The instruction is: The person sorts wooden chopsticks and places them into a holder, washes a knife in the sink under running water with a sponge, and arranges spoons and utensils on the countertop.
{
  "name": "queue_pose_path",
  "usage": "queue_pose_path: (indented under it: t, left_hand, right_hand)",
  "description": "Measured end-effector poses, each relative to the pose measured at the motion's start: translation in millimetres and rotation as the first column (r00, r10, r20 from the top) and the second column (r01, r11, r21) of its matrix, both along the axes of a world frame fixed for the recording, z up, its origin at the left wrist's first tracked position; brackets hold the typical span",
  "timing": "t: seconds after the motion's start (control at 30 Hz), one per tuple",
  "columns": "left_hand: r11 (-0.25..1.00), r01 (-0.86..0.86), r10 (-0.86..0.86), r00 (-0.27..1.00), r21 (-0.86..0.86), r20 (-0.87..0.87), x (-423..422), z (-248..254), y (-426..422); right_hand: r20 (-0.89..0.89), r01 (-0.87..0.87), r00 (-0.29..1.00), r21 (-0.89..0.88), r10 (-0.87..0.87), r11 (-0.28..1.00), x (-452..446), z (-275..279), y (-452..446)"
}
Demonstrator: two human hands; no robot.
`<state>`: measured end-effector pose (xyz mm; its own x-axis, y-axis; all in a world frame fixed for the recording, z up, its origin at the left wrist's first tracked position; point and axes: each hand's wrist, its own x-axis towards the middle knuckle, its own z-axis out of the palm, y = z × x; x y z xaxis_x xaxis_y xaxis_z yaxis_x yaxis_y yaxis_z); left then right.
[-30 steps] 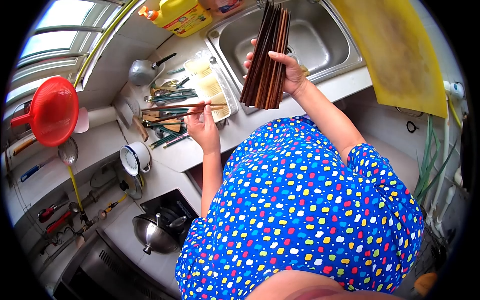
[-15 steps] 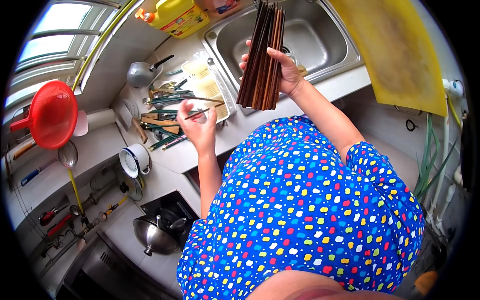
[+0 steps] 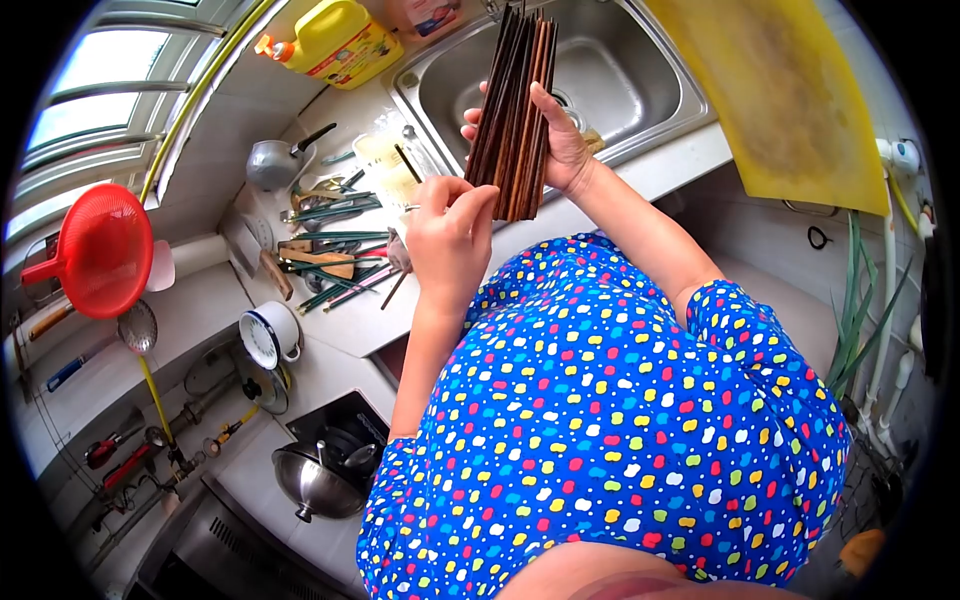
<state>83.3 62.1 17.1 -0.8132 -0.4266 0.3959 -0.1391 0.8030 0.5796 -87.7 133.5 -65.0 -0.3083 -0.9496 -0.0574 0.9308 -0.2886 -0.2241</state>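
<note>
My right hand (image 3: pixel 566 150) grips a thick bundle of dark brown chopsticks (image 3: pixel 510 130), held upright and slightly tilted in front of the sink. Close against the bundle's lower left side is my left hand (image 3: pixel 450 235), its thumb and forefinger pinched. A single dark chopstick (image 3: pixel 408 163) sticks out beyond its fingers; the rest of that stick is hidden by the hand. To the left, a pile of utensils and green-handled sticks (image 3: pixel 335 240) lies on the counter, beside a pale plastic tray (image 3: pixel 385 165) partly covered by my left hand.
Behind the bundle is a steel sink (image 3: pixel 640 70). A yellow detergent jug (image 3: pixel 340 45) and a grey pot (image 3: pixel 272 163) stand at the back. A white enamel mug (image 3: pixel 270 335) is on the left, near a hanging red strainer (image 3: pixel 105 250). A yellow board (image 3: pixel 780 90) hangs at right.
My left hand has moved right from above the utensil pile to the bundle, its fingers now closer together. My right hand still holds the bundle, shifted slightly left in view.
</note>
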Motion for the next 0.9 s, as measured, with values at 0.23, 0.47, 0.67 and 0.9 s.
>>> queue_pose_path:
  t: [0.23,0.47,0.67,0.9]
  left_hand:
    - [0.99,-0.086,0.106,0.977,-0.114,0.183,-8.0,-9.7,0.2]
    - [0.995,-0.104,0.101,0.974,0.005,0.2,-8.3,-12.6,-4.3]
    - [0.989,-0.142,0.149,0.959,-0.05,0.241,-11.7,-20.2,-4.9]
    - [0.988,-0.154,0.147,0.938,0.0,0.313,-16.8,-21.9,-7.9]
  right_hand:
    - [0.001,0.04,0.999,-0.06,-0.04,0.997,-0.5,5.8,2.8]
    - [-0.026,0.072,0.997,-0.043,-0.073,0.996,2.1,7.6,0.0]
    - [-0.034,0.077,0.996,-0.032,-0.079,0.996,3.9,5.0,-1.5]
    - [0.012,0.092,0.996,-0.038,-0.092,0.995,6.4,0.2,-4.7]
